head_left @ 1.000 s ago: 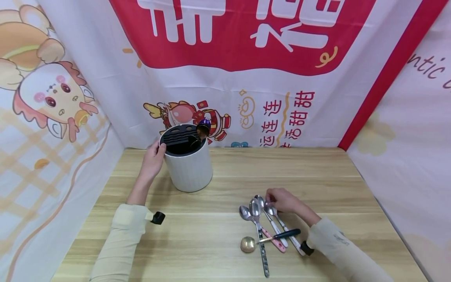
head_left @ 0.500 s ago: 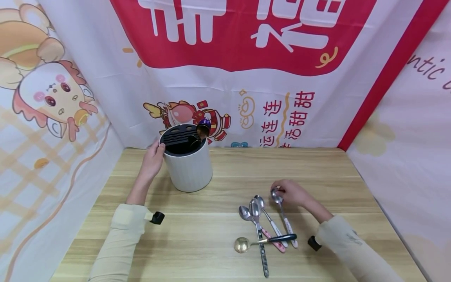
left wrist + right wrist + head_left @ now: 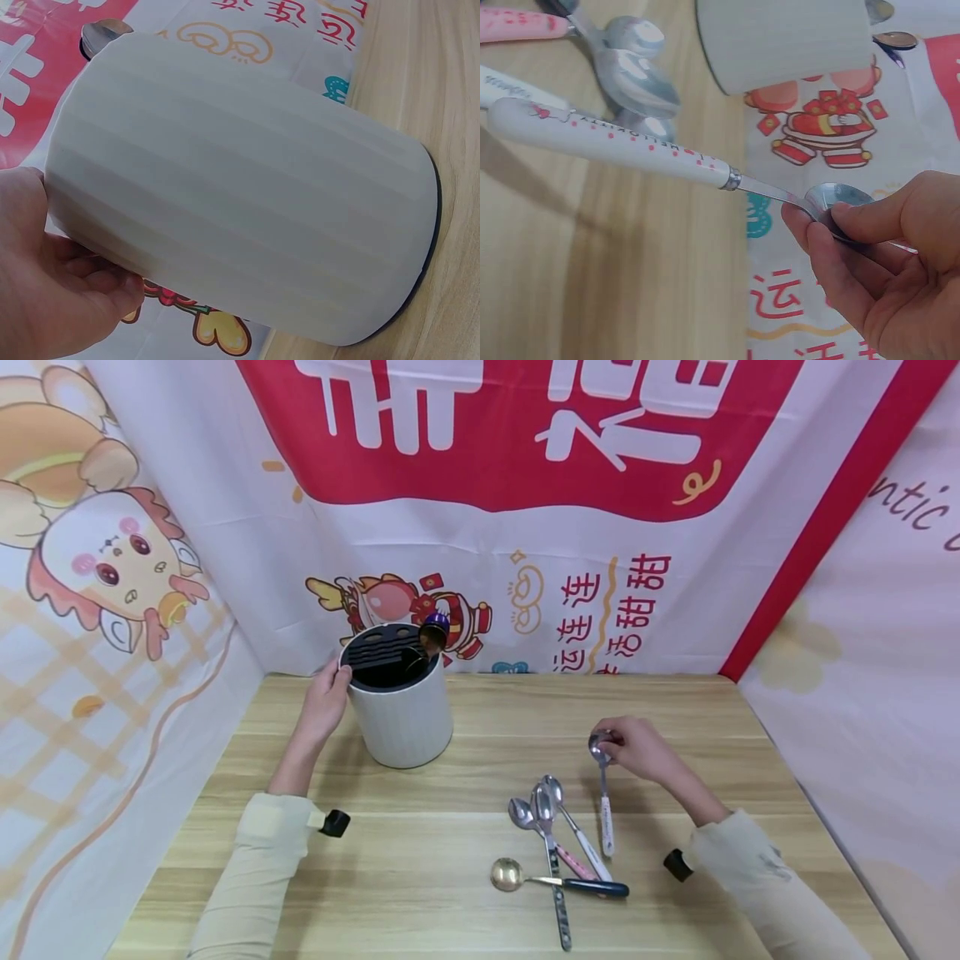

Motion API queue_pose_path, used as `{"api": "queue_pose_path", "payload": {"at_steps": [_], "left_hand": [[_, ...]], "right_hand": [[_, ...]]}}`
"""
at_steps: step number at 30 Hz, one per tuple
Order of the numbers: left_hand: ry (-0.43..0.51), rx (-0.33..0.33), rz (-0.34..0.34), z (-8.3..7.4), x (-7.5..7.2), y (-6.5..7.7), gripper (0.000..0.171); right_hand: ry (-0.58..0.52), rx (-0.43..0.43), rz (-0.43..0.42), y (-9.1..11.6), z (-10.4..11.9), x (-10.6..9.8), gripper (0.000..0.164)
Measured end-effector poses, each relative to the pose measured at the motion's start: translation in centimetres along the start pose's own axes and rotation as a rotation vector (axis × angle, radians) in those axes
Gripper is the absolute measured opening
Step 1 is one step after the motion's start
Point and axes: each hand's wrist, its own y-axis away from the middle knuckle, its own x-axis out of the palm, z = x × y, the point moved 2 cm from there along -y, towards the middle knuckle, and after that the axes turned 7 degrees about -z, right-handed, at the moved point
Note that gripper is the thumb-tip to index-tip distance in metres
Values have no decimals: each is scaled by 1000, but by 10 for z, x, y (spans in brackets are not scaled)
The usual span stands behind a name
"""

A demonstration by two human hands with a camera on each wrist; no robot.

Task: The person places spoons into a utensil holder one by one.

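Observation:
My right hand (image 3: 637, 750) pinches a spoon (image 3: 606, 818) by its bowl between thumb and fingers. In the right wrist view, this spoon's white handle (image 3: 622, 146) with small red marks points away from the hand. My left hand (image 3: 326, 700) grips the rim of a white ribbed utensil holder (image 3: 405, 727) that stands upright. Several spoons lie in a loose pile at the right: a gold-bowled ladle (image 3: 507, 874) with a dark handle, a spoon with a black patterned handle (image 3: 559, 902), a pink-handled one (image 3: 576, 863) and a white-handled one (image 3: 592, 853).
The holder has a black slotted insert (image 3: 378, 652), with a spoon (image 3: 433, 633) sticking out on its right side. Behind the wooden table (image 3: 420, 885) hangs a printed cloth (image 3: 480, 535). More printed cloth covers both sides.
The right hand has lifted the white-handled spoon out of the pile and carried it up and to the right. The gold-bowled ladle shifted left and turned. The left hand stayed on the holder.

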Motion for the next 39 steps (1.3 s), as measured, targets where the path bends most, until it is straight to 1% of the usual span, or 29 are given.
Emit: {"api": "queue_pose_path", "payload": {"at_steps": [4,9,12,15,19,24,29,32,39], "left_hand": [[-4,2,2,0,0,0,53],[-2,15,4,1,1,-1,53],[-5,20,2,1,2,-1,54],[-8,18,-3,2,2,-1,54],[-6,17,-2,3,2,-1,54],[12,19,5,3,3,-1,54],[12,-4,9,3,3,0,56],[8,-13,8,2,3,1,56],[5,-10,-2,-2,2,3,56]], "right_hand": [[7,3,-46,-1,6,-7,15],[18,-20,-126,-3,13,-13,11],[-17,-15,-166,-4,17,-16,10],[-60,10,-196,-5,22,-18,10],[-93,30,-228,-7,29,-19,14],[-123,16,-272,-11,40,-18,14],[-178,7,-310,-17,52,-15,12],[-217,4,-330,-22,60,-14,15],[-286,0,-371,-33,80,-12,22]]}}
